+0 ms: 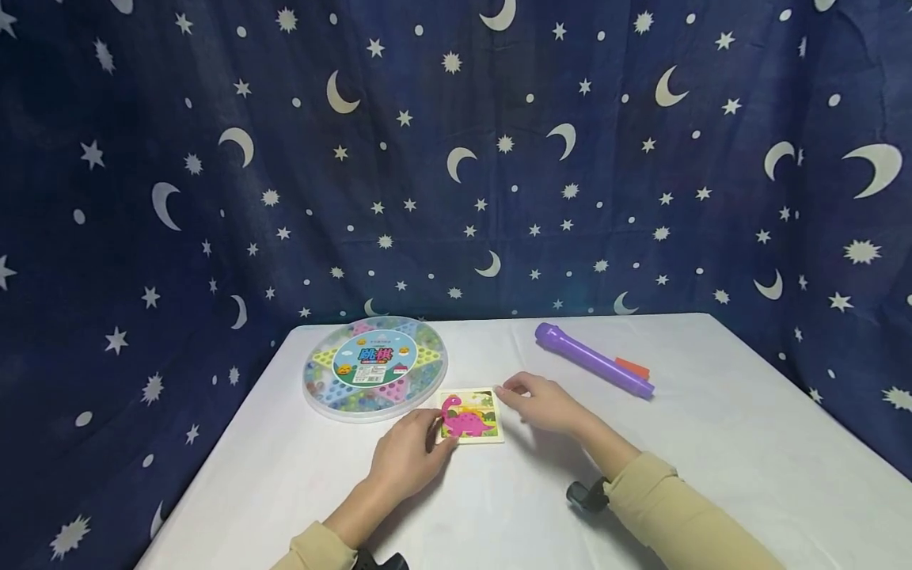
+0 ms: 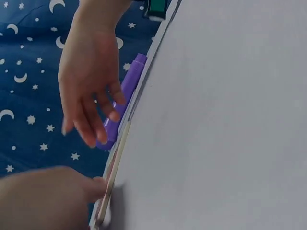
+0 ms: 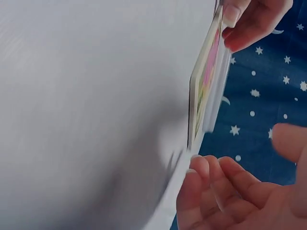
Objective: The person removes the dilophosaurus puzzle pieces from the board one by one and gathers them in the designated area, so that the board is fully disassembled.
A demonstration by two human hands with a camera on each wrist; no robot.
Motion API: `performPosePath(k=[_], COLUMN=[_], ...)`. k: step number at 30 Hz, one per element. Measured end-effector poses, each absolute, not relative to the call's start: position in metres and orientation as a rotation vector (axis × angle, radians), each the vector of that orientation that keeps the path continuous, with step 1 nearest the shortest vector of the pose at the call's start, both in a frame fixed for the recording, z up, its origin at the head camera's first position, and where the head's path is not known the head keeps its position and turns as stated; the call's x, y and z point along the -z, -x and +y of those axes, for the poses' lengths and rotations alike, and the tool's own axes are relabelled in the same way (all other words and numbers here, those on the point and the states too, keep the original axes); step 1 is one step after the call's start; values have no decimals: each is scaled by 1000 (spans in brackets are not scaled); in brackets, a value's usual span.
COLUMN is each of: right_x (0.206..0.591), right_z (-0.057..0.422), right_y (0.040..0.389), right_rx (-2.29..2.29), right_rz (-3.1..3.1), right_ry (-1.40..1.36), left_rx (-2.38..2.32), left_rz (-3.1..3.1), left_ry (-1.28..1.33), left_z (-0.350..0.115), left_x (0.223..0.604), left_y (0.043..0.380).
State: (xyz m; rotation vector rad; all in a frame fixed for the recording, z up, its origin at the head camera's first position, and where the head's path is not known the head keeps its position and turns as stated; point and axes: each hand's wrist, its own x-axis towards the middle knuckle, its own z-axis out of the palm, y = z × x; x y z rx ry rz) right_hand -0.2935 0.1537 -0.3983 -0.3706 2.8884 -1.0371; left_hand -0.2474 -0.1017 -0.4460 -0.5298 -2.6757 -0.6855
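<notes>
A small square dinosaur puzzle [image 1: 470,419] with a pale frame and a pink dinosaur lies flat on the white table. My left hand [image 1: 409,455] grips its left side, thumb at the near corner; in the right wrist view the left hand's thumb [image 3: 232,15] overlaps the puzzle's edge [image 3: 204,84]. By the far right corner is my right hand [image 1: 543,404], its fingers loosely bent and holding nothing. The right wrist view has the right hand's fingertips [image 3: 199,165] just off the puzzle's end.
A round Chinese checkers set [image 1: 420,400] in a clear case sits behind and left of the puzzle, close to it. At the back right lie a purple microphone-shaped stick [image 1: 594,362] and a flat orange piece [image 1: 632,367]. A star-and-moon curtain [image 1: 456,198] hangs around the table [image 1: 513,522].
</notes>
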Motion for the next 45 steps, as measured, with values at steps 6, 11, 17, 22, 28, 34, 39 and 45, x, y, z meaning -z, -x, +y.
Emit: performPosePath(k=[6, 11, 17, 22, 28, 34, 39, 45], right_x=[400, 397, 394, 394, 396, 399, 400, 401], right_z=[139, 131, 122, 114, 101, 95, 96, 95], right_y=[300, 303, 309, 317, 320, 322, 327, 332], right_rx=[958, 884, 828, 869, 859, 815, 777, 735], right_rz=[2910, 2924, 2911, 2892, 2898, 2891, 2927, 2922], right_ry=[506, 474, 455, 492, 546, 575, 594, 588], left_rx=[672, 619, 566, 511, 476, 510, 492, 479], left_rz=[-2581, -2539, -2542, -2518, -2465, -2445, -2433, -2462], left_ry=[673, 796, 826, 844, 866, 873, 864, 863], left_z=[-101, -100, -102, -102, -102, -104, -104, -105], left_x=[457, 459, 459, 455, 453, 457, 457, 455], left_y=[247, 248, 250, 253, 256, 253, 253, 254])
